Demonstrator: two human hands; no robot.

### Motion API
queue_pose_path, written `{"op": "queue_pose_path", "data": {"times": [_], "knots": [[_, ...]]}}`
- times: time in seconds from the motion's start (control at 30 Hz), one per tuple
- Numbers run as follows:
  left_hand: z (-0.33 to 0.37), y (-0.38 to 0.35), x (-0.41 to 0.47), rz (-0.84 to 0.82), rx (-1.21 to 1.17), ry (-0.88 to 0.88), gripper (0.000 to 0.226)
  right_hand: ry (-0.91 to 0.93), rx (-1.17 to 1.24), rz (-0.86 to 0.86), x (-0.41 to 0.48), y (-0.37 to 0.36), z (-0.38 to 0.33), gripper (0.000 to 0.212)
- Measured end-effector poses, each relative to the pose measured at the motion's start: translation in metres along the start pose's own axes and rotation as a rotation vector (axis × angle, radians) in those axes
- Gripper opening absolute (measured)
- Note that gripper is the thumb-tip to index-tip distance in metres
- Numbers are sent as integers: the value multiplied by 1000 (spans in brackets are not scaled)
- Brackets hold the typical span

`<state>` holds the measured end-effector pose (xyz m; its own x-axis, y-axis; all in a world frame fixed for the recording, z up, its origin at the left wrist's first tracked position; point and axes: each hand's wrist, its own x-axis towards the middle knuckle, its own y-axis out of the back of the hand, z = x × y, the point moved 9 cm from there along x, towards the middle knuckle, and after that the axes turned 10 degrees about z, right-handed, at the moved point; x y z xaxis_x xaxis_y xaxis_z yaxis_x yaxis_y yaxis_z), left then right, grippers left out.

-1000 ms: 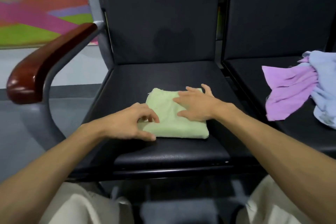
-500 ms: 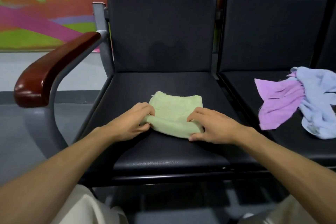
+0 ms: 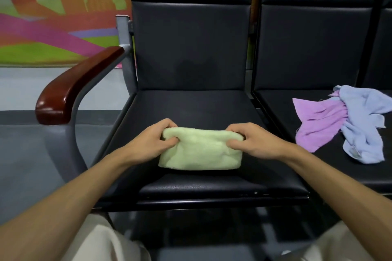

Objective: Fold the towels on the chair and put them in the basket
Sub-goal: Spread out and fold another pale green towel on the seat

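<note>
— On the front half of the near chair's seat, what lies there?

— Folded pale-green towel, a thick pad, long side running across me. Its upper edge stands raised and its lower edge is down at the black cushion. Whether it rests fully there, I cannot tell.

— Your left grip?

— Clenched on the towel's upper left corner. Thumb on the near face, fingers curled over the top edge and behind.

— And the right grip?

— Same at the upper right corner: thumb in front, fingers wrapped over the fold. Both my forearms are bare, reaching in from the bottom corners.

— Other towels?

— Two, on the neighbouring chair's seat to my right, well apart from the green one. Purple towel is spread and creased, unfolded. Light-blue towel is crumpled, lying over the purple one's right side and touching it.

— Surroundings?

— Red-brown wooden armrest on a grey metal frame at the near chair's left. Both chairs are black and padded, backs upright, side by side. Colourful wall mural behind, to the left: orange towers, pink and green bands. Grey floor below it. My pale trousers show at the bottom edge.
</note>
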<state>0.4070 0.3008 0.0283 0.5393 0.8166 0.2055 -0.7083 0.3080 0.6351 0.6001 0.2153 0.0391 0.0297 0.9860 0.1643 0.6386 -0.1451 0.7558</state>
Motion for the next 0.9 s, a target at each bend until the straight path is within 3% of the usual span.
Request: {"op": "queue_pose_path", "data": {"times": [0.17, 0.37, 0.47, 0.53, 0.73, 0.9], "knots": [[-21, -4, 13, 46, 96, 118, 9, -182, 134, 61, 17, -10, 24, 9], [-45, -13, 35, 80, 297, 300, 36, -237, -142, -52, 39, -29, 49, 4], [-63, -8, 30, -31, 535, 472, 68, -273, -88, -56, 46, -31, 54, 10], [-66, -12, 23, -147, 566, 521, 75, -271, -81, -71, 50, -32, 52, 20], [-52, -20, 20, -137, 408, 509, 54, -273, -110, -162, 51, -38, 46, 47], [-29, -18, 26, 57, -124, 319, 28, -204, -148, -260, 37, -35, 33, 62]]}}
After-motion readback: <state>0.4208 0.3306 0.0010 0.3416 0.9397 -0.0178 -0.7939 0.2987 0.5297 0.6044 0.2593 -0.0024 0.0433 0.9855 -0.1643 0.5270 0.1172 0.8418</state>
